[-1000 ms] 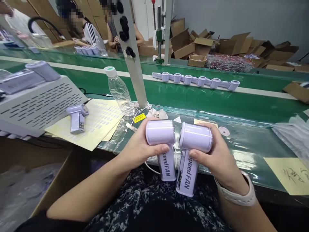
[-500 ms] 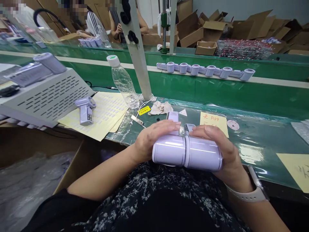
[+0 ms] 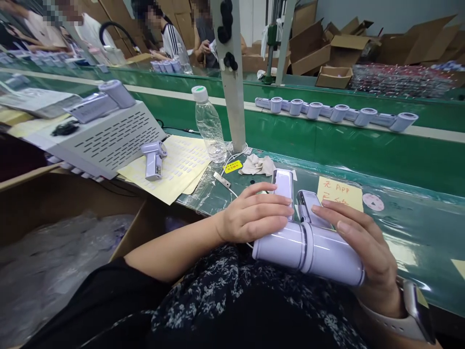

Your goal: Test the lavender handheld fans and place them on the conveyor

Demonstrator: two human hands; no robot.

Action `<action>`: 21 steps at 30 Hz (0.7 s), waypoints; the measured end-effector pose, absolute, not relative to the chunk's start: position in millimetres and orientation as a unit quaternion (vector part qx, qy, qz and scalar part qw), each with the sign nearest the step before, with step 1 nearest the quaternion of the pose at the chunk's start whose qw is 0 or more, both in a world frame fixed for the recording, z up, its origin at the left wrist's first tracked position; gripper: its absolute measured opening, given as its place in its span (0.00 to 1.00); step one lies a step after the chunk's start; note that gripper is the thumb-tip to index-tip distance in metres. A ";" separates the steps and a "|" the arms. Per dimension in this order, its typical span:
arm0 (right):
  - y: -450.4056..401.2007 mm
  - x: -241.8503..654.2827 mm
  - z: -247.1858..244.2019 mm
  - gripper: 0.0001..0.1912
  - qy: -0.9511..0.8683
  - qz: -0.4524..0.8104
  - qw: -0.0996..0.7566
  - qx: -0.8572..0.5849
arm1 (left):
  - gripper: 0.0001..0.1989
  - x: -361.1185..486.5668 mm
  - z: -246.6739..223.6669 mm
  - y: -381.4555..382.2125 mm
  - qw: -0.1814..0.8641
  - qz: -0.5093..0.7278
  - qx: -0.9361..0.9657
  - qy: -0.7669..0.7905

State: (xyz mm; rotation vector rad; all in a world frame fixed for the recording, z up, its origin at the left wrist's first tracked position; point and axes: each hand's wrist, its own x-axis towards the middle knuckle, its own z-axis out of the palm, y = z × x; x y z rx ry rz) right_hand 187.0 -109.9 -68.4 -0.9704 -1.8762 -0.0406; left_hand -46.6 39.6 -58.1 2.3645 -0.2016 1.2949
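Note:
Two glossy lavender pistol-shaped handheld fans lie end to end near the bench's front edge, their round barrels touching and their handles pointing away from me. My left hand (image 3: 259,215) is laid over the left fan (image 3: 278,251), fingers across its handle and barrel, thumb hidden. Around the outer end of the right fan (image 3: 334,257) curves my right hand (image 3: 370,237), its fingertips by the handle and a watch on the wrist. Just beyond the handles are a crumpled cloth (image 3: 258,166) and a yellow note (image 3: 339,193) with red writing.
A clear bottle (image 3: 210,128) stands beside a metal post (image 3: 232,87). To the left, another fan (image 3: 154,160) lies on label sheets (image 3: 185,157) by a slotted metal box (image 3: 119,135). Several fans (image 3: 339,113) line the raised belt. A carton (image 3: 134,228) holds plastic bags. People sit across.
The view has swung left. The two fans have tilted so more of their handles shows, and my left hand has slid further over the left one.

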 end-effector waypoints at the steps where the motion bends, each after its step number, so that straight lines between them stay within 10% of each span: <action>1: -110.9 189.8 -65.9 0.46 -0.772 -0.006 0.493 -0.401 | 0.10 -45.8 -61.1 39.6 0.194 0.473 0.856 -0.078; 11: -98.5 222.0 -78.1 0.33 -0.667 0.339 0.494 -0.443 | 0.38 57.5 -65.8 23.5 0.525 0.329 0.725 0.302; 15: -121.4 287.6 -100.8 0.35 -0.539 0.320 0.493 -0.603 | 0.23 59.6 -50.2 51.3 0.370 0.111 0.893 0.231; 21: -154.2 347.1 -60.0 0.41 -0.440 0.047 0.283 -0.851 | 0.18 8.0 -61.5 133.3 0.227 0.125 0.885 0.386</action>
